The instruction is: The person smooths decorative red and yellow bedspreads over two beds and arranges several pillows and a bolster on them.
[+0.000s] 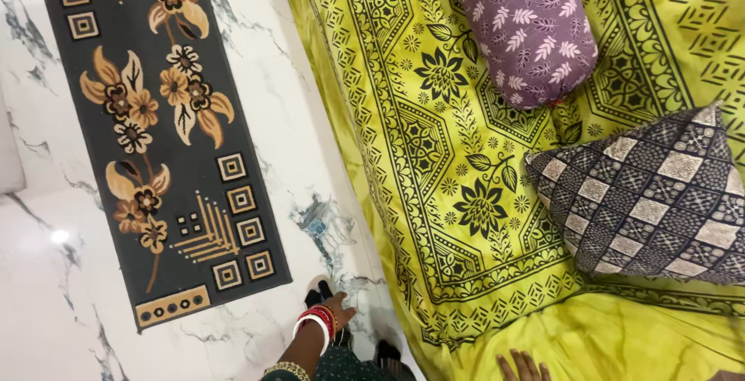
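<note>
My left hand hangs low at the bottom centre, above the marble floor beside the bed, fingers loosely apart and holding nothing; red and white bangles circle its wrist. Only the fingertips of my right hand show at the bottom edge, resting spread on the yellow-green bedsheet with black floral print. A purple bolster with white leaf pattern lies at the top of the bed. A dark checked cushion sits to the right, well away from both hands.
A dark floor runner with tan flowers and squares lies on the white marble floor left of the bed. My feet in dark sandals stand between runner and bed.
</note>
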